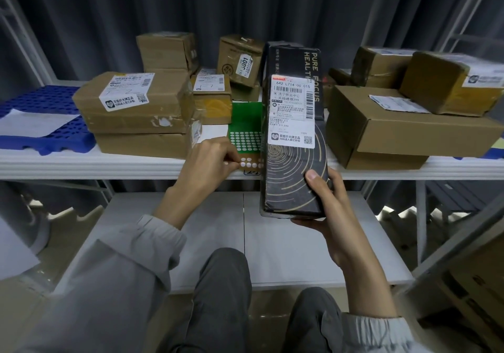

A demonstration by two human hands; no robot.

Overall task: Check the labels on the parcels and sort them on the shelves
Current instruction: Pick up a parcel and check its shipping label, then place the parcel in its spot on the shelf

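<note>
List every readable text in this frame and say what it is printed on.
"642 L714-00 015": white shipping label on the black box in the right hand.
"PURE FOCUS", "HEAL TH...": that box's side.
"J001": sticker on a rear carton.
Other labels: too small or blurred to read.

Open lower shelf; upper shelf crowded with cardboard parcels, narrow gap over sticker sheet.

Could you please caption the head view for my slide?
Right hand holds a labelled black parcel; left hand picks at a sticker sheet.
</note>
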